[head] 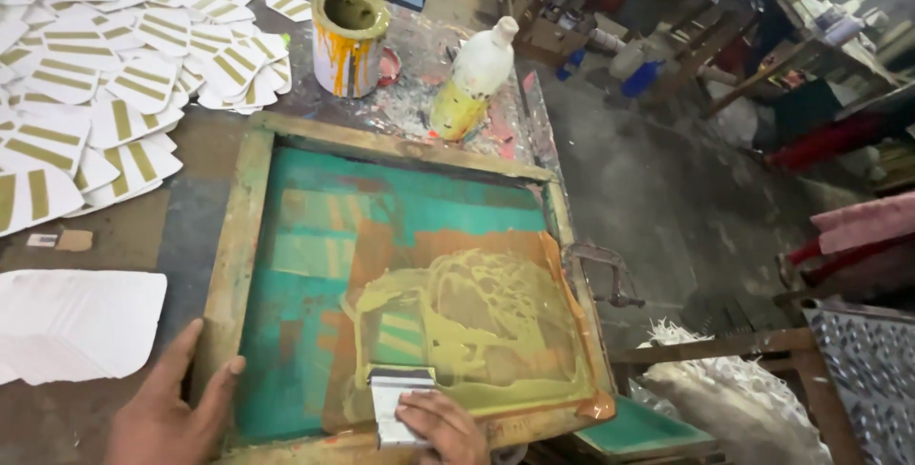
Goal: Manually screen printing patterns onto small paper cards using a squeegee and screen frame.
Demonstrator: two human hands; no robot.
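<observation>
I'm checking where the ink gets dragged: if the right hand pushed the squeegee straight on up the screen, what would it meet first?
The right hand and its squeegee would probably first meet the olive ink pool spread on the mesh, well before the frame's far wooden rail.

I see a stained, paint-spattered bench (181,217). On it lie a wooden printing frame (238,236), a dripping paint can (350,41), a white bottle (474,79), a stack of blank white cards (76,322) and, at the far left, a spread of striped printed cards (105,74).
</observation>
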